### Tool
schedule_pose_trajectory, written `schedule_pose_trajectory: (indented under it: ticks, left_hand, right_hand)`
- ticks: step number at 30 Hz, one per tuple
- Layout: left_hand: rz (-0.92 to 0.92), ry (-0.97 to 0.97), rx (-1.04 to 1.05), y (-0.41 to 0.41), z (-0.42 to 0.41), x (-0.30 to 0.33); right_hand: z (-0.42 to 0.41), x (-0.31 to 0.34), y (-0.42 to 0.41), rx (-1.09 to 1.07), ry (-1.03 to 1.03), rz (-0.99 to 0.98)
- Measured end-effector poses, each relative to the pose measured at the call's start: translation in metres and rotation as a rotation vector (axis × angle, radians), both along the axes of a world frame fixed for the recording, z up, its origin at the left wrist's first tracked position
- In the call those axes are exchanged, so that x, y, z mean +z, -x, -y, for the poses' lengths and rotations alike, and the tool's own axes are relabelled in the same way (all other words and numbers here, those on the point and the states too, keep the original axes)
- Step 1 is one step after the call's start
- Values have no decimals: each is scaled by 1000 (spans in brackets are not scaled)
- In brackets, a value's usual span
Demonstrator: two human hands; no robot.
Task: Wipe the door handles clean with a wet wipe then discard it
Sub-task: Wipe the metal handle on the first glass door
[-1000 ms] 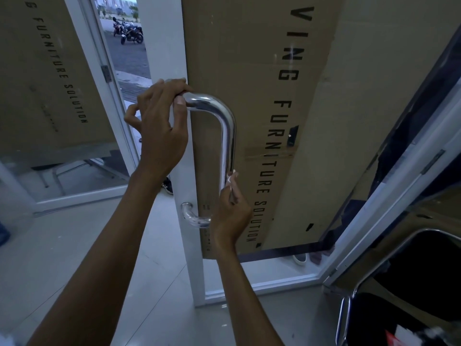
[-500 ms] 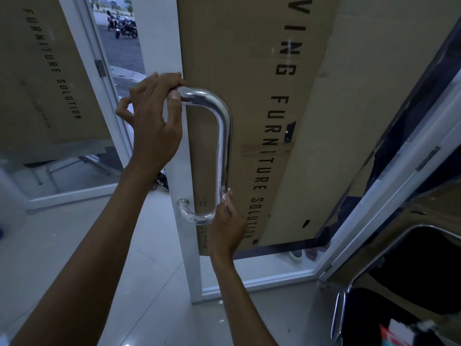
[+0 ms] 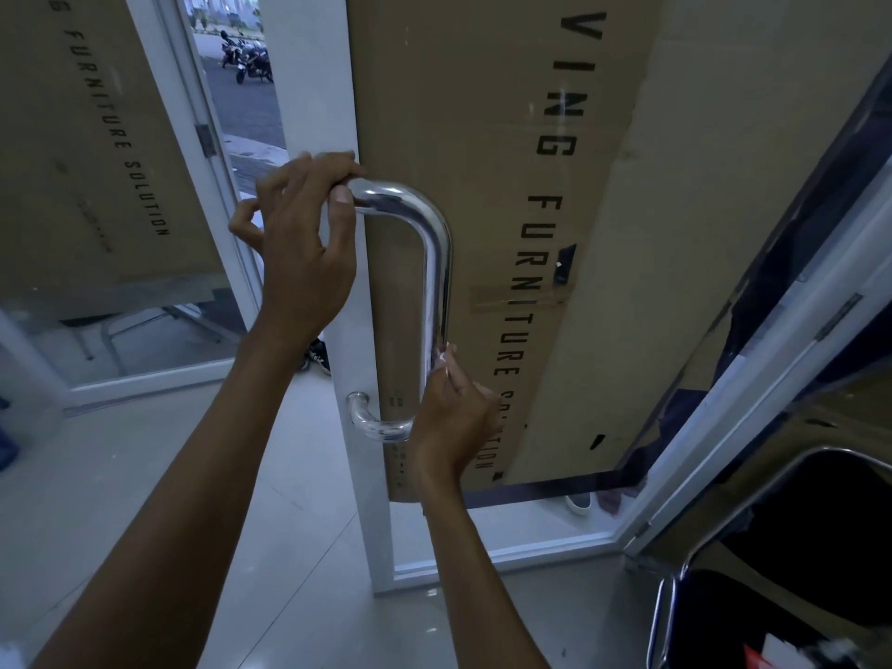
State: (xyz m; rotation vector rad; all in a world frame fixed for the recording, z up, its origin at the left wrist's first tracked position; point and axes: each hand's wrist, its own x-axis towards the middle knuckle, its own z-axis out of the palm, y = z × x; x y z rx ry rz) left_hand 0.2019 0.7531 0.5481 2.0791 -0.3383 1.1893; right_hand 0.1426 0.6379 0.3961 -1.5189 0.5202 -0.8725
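Note:
A chrome D-shaped door handle (image 3: 437, 263) is fixed to the white frame of an open glass door (image 3: 318, 89). My left hand (image 3: 301, 248) grips the top end of the handle where it meets the frame. My right hand (image 3: 453, 417) is closed around the lower part of the vertical bar, pressing a small white wet wipe (image 3: 443, 355) against it; only a sliver of the wipe shows above my fingers. The handle's lower bend (image 3: 371, 424) is bare.
Brown cardboard (image 3: 603, 185) printed with black lettering covers the door glass. A second cardboard-covered pane (image 3: 72, 161) stands at left. Motorcycles (image 3: 246, 60) are parked outside through the gap. A chrome-framed black chair (image 3: 772, 572) sits at the lower right. Shoes (image 3: 316, 359) lie by the threshold.
My right hand with the wipe slid down the vertical bar, then back up slightly. My left hand has kept its grip on the top of the handle.

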Motion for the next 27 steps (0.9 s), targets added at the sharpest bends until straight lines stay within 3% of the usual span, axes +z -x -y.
schedule_pose_trajectory:
  ticks: [5,12,17,19,24,27]
  left_hand:
    - [-7,1,7,-1,-1,4]
    - [-91,-8,11,7,-3,11]
    - [-55,94,21,40,13,15]
    - [-78,240,-39,59,23,16]
    - [-552,916,-607,78,24,32]
    - [-640,1124,-766,77,14,37]
  right_hand:
    - [2,60,-9,84,66,189]
    - [32,124,-15,293,149,219]
    - [32,156,-7,286,286,379]
    - [26,163,-3,287,411,442]
    - [11,160,2,324,613,489]
    - [7,157,2,361,637,495]
